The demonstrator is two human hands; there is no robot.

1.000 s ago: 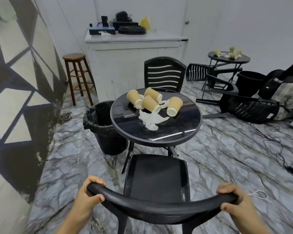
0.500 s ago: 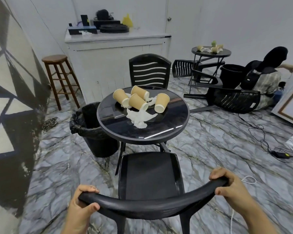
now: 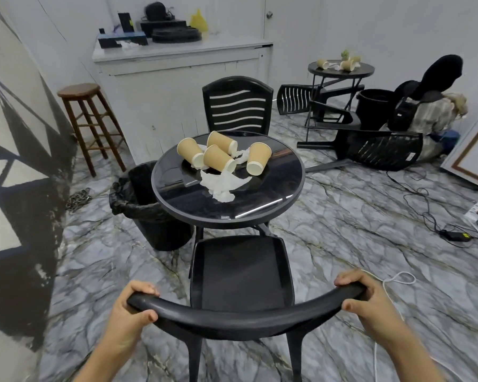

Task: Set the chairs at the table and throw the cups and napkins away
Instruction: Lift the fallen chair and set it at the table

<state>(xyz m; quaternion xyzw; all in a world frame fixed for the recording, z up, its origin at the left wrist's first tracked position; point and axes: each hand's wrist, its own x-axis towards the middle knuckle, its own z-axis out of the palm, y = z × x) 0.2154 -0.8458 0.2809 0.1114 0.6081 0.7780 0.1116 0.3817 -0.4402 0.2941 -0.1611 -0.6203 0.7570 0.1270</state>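
Two hands are on the near chair (image 3: pixel 240 274): your left hand (image 3: pixel 133 307) and right hand (image 3: pixel 366 296) each wrap the curved top rail at its ends, fingers over the top, thumbs under. It stands upright on the floor, seat facing the table (image 3: pixel 284 194), front edge just short of the rim. It looks like moulded plastic, so judge it stiff and fairly light; holding both rail ends is a sound way to keep it from twisting as you push it in. Its legs may catch on the stone floor, so lift slightly rather than drag.

A second chair (image 3: pixel 236 106) already stands at the far side. Beside the table on your left sits the bin (image 3: pixel 138 205), lined with a black bag.

On the tabletop lie four paper cups (image 3: pixel 220 158), tipped over and close together. They are probably light and easily crushed, and may roll, so take each round its body.

Among them lie crumpled white napkins (image 3: pixel 218 184), soft and limp; pinch them in a bunch.
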